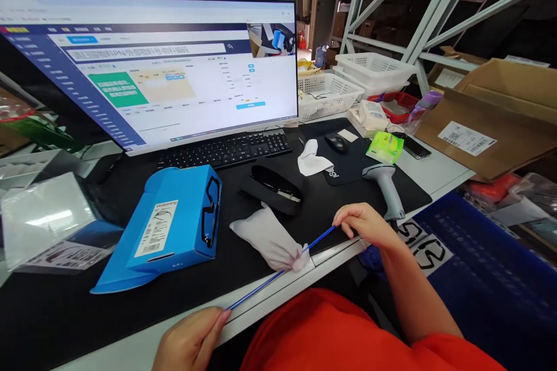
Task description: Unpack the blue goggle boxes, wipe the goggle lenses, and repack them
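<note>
A whitish drawstring pouch point(270, 236) lies near the front edge of the desk, its neck gathered tight. Blue cord point(256, 291) runs out of the neck to both sides, pulled straight. My left hand point(191, 339) pinches the cord's lower left end. At the other end, my right hand point(357, 221) grips the cord between thumb and fingers. Just behind the pouch rests an opened black glasses case point(272, 190). To its left stands a blue box point(174, 220) with a white label and a picture of glasses, its flap folded out. What the pouch holds is hidden.
A monitor point(191, 69) and keyboard point(226, 148) stand behind. Toward the right are a white cloth point(312, 159), a mouse point(336, 142), a barcode scanner point(386, 188), a green packet point(384, 147) and a phone point(415, 146). A cardboard box point(500, 110) and blue crate point(491, 266) flank the desk.
</note>
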A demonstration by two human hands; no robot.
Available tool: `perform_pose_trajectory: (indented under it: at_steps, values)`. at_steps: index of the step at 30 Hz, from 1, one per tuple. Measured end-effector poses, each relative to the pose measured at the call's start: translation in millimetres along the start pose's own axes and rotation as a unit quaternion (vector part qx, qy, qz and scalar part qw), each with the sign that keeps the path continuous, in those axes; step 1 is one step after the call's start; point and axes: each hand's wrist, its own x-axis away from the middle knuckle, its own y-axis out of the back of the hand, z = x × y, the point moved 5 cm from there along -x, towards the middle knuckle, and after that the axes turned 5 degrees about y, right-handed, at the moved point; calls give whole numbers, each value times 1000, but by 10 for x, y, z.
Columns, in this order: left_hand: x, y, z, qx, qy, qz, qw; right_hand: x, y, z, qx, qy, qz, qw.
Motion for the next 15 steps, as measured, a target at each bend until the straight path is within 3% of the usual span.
perform_pose_trajectory:
  at_steps: [4,7,9,11,13,15]
  values:
    - [-160,-22,-216,-13,-43,-7,999,-30,106,-97,-202,-15,-169,965]
    - [-253,-65,-372,-22,-68,3,997,-80,110,-121,-267,-2,-225,937]
    - [-321,-98,-478,-39,-96,-4,995,-83,48,-72,-244,13,-241,939]
    - [-414,-122,-577,-65,-122,-32,990,-49,-134,76,-159,57,-212,963]
    - [-539,-139,-654,-107,-134,-69,983,16,-486,292,-10,125,-122,985]
    - [-689,-138,-703,-166,-123,-114,972,82,-975,462,178,187,-4,966]
